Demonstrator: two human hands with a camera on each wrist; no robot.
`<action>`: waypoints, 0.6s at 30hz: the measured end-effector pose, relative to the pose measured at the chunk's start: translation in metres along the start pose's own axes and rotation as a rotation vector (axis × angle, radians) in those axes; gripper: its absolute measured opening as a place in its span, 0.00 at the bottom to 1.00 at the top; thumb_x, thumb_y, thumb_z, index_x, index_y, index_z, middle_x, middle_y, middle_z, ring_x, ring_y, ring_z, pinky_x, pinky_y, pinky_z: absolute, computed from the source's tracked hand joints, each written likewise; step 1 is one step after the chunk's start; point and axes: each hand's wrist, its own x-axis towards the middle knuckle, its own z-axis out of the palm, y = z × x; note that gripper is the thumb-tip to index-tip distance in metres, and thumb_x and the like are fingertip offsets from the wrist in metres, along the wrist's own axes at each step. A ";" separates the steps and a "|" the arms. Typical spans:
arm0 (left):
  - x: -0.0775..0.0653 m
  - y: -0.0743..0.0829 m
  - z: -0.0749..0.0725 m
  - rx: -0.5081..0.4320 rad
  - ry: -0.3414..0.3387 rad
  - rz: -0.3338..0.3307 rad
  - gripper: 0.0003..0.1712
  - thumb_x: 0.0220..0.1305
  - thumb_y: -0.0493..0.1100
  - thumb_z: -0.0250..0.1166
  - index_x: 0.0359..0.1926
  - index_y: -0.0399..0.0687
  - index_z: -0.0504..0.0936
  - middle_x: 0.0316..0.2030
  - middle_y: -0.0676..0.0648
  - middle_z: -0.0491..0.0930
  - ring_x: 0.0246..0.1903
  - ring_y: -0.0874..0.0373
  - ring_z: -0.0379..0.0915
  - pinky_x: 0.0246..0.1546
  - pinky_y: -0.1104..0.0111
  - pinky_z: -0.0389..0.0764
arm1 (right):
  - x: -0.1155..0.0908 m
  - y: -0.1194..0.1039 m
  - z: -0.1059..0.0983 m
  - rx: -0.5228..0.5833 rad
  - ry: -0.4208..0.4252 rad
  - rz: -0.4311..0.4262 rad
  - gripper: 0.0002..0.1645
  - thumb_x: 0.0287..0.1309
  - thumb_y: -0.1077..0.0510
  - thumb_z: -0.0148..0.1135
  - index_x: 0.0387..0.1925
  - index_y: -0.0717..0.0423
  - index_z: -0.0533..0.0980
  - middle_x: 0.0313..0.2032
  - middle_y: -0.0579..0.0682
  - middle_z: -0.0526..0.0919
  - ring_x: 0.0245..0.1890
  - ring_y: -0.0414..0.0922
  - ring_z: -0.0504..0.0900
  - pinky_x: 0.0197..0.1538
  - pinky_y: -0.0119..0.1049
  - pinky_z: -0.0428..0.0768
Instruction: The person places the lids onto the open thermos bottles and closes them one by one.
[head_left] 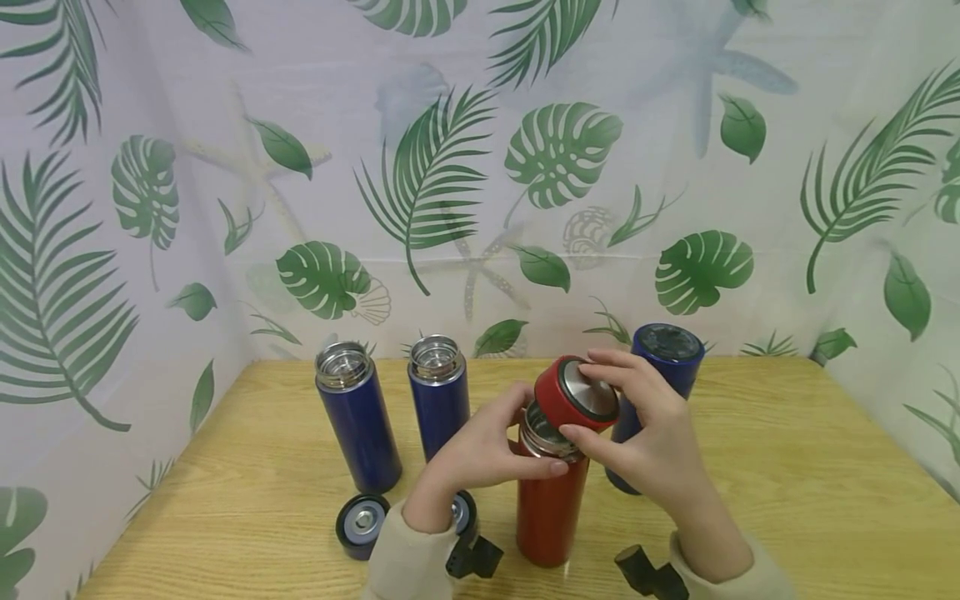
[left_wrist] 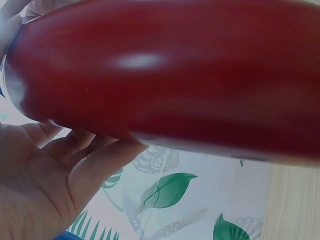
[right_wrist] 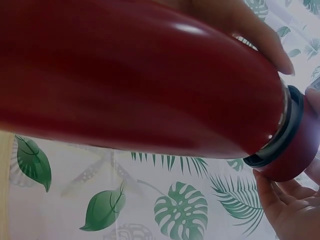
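A red thermos bottle point(head_left: 551, 512) stands upright on the table, its steel mouth uncovered on the left. My left hand point(head_left: 480, 450) grips it just below the neck, with the thumb across the front. In the left wrist view the red body point(left_wrist: 165, 85) fills most of the picture, with fingers around its upper end. My right hand point(head_left: 660, 429) holds a red lid point(head_left: 557, 398) with a steel top between thumb and fingers. The lid sits tilted over the mouth, its right side lower. The right wrist view shows the lid's dark inner rim point(right_wrist: 295, 125) close against the bottle's mouth.
Two lidless blue bottles, one at left point(head_left: 363, 437) and one nearer the middle point(head_left: 437, 417), stand upright on the wooden table point(head_left: 795, 467). A lidded blue bottle point(head_left: 667, 354) stands behind my right hand. Two upturned lids, one point(head_left: 360, 529) left of the other point(head_left: 467, 510), lie by my left sleeve.
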 end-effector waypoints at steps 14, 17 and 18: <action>-0.005 0.025 -0.003 -0.054 -0.022 0.005 0.33 0.50 0.31 0.64 0.58 0.43 0.64 0.50 0.45 0.71 0.47 0.63 0.67 0.37 0.68 0.77 | -0.002 -0.006 0.005 -0.012 -0.131 0.070 0.28 0.31 0.63 0.74 0.42 0.59 0.76 0.45 0.50 0.73 0.45 0.44 0.70 0.43 0.24 0.72; -0.007 0.031 -0.003 -0.049 -0.020 0.011 0.34 0.50 0.30 0.64 0.59 0.41 0.63 0.50 0.43 0.70 0.47 0.63 0.67 0.37 0.68 0.77 | -0.002 -0.006 0.006 -0.019 -0.153 0.064 0.28 0.31 0.62 0.74 0.42 0.58 0.76 0.45 0.50 0.73 0.44 0.44 0.71 0.42 0.25 0.73; -0.007 0.030 -0.003 -0.050 -0.019 0.018 0.34 0.50 0.30 0.64 0.59 0.41 0.63 0.50 0.44 0.71 0.47 0.63 0.67 0.37 0.68 0.77 | -0.002 -0.006 0.006 -0.019 -0.159 0.060 0.28 0.32 0.62 0.74 0.42 0.58 0.76 0.45 0.50 0.73 0.44 0.44 0.71 0.42 0.25 0.73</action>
